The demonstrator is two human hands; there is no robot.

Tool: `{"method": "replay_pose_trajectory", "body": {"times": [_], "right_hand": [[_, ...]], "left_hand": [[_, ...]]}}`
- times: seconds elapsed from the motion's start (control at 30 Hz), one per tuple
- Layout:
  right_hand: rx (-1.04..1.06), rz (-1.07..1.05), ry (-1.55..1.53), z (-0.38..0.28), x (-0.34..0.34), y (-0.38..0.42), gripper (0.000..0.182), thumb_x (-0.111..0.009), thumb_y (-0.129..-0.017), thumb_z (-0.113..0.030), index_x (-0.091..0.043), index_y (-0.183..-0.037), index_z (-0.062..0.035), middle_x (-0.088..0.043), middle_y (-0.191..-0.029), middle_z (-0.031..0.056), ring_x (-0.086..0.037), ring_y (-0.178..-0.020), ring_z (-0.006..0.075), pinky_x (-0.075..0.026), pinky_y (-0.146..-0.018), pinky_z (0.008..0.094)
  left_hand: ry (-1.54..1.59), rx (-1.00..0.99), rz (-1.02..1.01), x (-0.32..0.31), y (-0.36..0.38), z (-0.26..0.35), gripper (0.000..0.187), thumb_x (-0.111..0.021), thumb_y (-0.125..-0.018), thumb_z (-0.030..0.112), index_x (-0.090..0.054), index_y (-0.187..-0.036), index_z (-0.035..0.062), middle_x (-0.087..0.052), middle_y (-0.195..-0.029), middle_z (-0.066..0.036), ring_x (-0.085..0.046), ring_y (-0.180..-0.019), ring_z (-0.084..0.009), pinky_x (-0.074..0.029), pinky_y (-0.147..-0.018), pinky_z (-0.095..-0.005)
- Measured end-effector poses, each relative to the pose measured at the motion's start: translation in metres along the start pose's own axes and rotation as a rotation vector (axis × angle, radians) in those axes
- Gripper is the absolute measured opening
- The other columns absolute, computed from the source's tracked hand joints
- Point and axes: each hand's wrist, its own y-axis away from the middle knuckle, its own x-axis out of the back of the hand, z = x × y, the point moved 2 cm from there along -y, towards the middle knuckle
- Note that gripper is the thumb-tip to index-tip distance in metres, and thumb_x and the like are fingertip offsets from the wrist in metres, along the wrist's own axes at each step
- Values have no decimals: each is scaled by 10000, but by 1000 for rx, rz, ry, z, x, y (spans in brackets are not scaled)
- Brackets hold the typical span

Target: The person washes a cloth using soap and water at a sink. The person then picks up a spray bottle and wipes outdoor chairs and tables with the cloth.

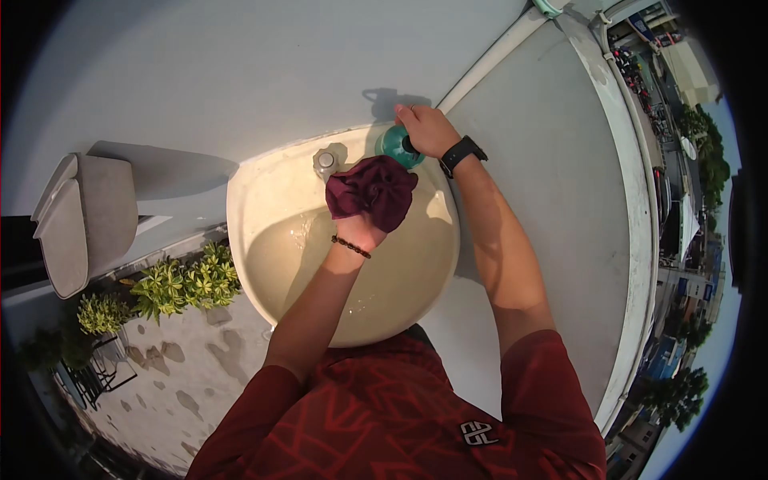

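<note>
A crumpled maroon cloth (374, 192) lies over my left hand (364, 230) and covers its fingers; only the lower hand and wrist show, held above the basin. Just to the right and further back is a teal-green bottle (394, 144) with a dark top, at the back right corner of the cream washbasin (272, 272). My right hand (432, 132) is closed at the bottle's top, and some of its fingers are hidden. To the left of the cloth stands a metal tap (326, 162) on the basin's back ledge.
A grey wall bin (88, 216) with a slanted lid juts out on the left. Leafy plants (188, 280) grow along the wall's foot beside stained paving (192, 368). On the right a low grey wall (552, 200) borders the basin, with trees and buildings beyond.
</note>
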Motion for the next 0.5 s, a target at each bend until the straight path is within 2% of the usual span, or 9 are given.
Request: {"method": "replay_pose_trajectory", "body": {"times": [0.07,0.1,0.23,0.27,0.33,0.4,0.43,0.47,0.5], "right_hand": [[-10,-15,24,3,-2,1,552,-398,-939,-492,-655,-985,-7,-664,-978,101,-595,-836,229,-476,-765,322],[-13,1,19,2,2,3,552,-398,-939,-492,-655,-985,-7,-664,-978,101,-595,-836,229,-476,-765,322],[16,101,-370,-1,8,24,544,-374,-950,-484,-625,-1055,-13,-614,-1132,90,-564,-955,206,-444,-844,349],[71,261,-537,7,9,34,547,-362,-955,-486,-596,-1109,-15,-577,-1191,92,-541,-1008,202,-421,-884,368],[116,533,-803,23,6,80,536,-367,-968,-466,-503,-1247,-28,-522,-1261,113,-521,-1070,213,-410,-913,375],[-21,577,-923,38,-33,134,470,-428,-966,-352,-480,-1252,17,-568,-1160,121,-545,-1002,219,-436,-881,325],[-16,372,-971,50,-64,153,457,-467,-953,-325,-468,-1256,17,-557,-1170,126,-540,-1008,205,-445,-866,316],[-11,169,-1016,56,-89,168,451,-505,-941,-297,-456,-1261,17,-547,-1180,132,-536,-1014,192,-454,-852,307],[-100,-27,-1096,57,-98,183,388,-568,-913,-214,-493,-1216,17,-567,-1136,121,-541,-986,161,-463,-820,270]], "left_hand": [[-394,-164,33,-5,4,2,151,-443,-871,28,-584,-859,-25,-536,-794,-79,-424,-716,-187,-374,-699,-278],[-400,-157,19,-9,3,1,151,-443,-871,28,-584,-859,-25,-536,-794,-79,-424,-716,-187,-374,-699,-278],[189,214,173,-20,7,-11,175,-439,-921,105,-592,-875,32,-553,-807,-62,-447,-714,-181,-382,-687,-275],[188,212,171,-17,8,-13,175,-439,-921,105,-592,-875,32,-553,-807,-62,-447,-714,-181,-382,-687,-275],[17,109,-130,-7,12,-22,106,-497,-909,107,-590,-930,62,-586,-860,-60,-492,-762,-178,-399,-670,-255],[-155,1,-417,3,21,-29,95,-554,-898,110,-588,-984,93,-619,-913,-57,-538,-810,-176,-415,-653,-234],[-150,1,-408,5,28,-29,95,-554,-898,110,-588,-984,93,-619,-913,-57,-538,-810,-176,-415,-653,-234],[-103,139,-203,9,35,-30,97,-541,-906,115,-584,-991,98,-616,-909,-55,-539,-800,-177,-420,-667,-240],[-53,275,6,14,45,-29,100,-529,-915,121,-581,-998,103,-613,-904,-54,-540,-791,-177,-424,-680,-246]]}}
